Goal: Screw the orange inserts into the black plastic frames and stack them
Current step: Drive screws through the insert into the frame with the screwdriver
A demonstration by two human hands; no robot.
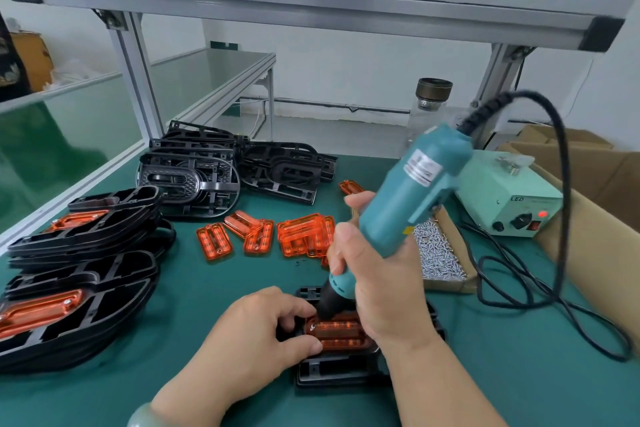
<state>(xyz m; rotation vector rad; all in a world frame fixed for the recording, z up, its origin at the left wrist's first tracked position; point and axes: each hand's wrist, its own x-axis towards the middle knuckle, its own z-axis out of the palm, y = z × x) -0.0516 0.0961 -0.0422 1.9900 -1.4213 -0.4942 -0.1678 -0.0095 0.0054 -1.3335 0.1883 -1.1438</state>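
Green mat (214, 291), ribbed translucent orange insert (341, 334)

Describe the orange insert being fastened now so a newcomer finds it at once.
On the green workbench, find the near edge, where one black frame lies flat by itself. The orange insert seated in it is the only one under the teal screwdriver tip, steadied by the left hand; other inserts lie loose farther back or in stacks at left.
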